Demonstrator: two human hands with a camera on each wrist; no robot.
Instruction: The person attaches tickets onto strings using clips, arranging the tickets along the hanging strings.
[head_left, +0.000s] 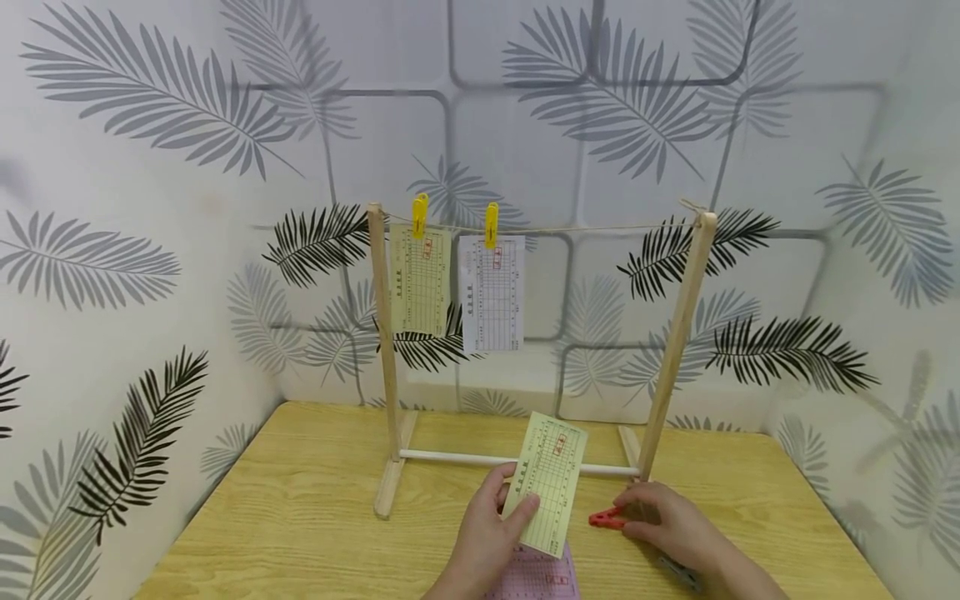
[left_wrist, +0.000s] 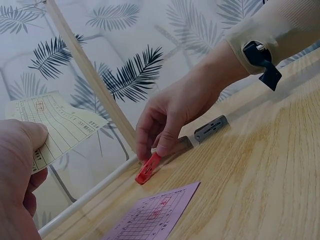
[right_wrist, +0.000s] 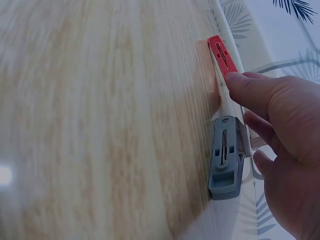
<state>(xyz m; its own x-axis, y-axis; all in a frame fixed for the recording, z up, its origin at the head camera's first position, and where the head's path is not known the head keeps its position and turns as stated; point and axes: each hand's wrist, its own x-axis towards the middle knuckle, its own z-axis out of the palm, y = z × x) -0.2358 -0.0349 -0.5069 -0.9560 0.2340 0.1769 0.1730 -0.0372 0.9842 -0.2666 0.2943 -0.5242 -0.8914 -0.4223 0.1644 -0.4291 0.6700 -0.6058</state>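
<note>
My left hand (head_left: 489, 525) holds a yellow printed slip (head_left: 551, 479) up off the table, thumb on its face. A pink printed slip (head_left: 534, 577) lies on the table beneath it. To the right, my right hand (head_left: 671, 523) pinches a red clothespin (head_left: 606, 518) between thumb and fingers, at the tabletop. Close beside that hand lies a grey clothespin (right_wrist: 225, 159). On the string hang a yellow slip (head_left: 420, 287) and a white slip (head_left: 492, 300), each under a yellow clothespin; the left clip (head_left: 420, 215) and right clip (head_left: 491, 225) stand upright.
A wooden frame carries the string (head_left: 592, 229) between its left post (head_left: 384, 350) and right post (head_left: 678, 342). A white bar (head_left: 457, 457) joins the posts low down. The wooden table (head_left: 285, 500) meets a leaf-patterned wall behind.
</note>
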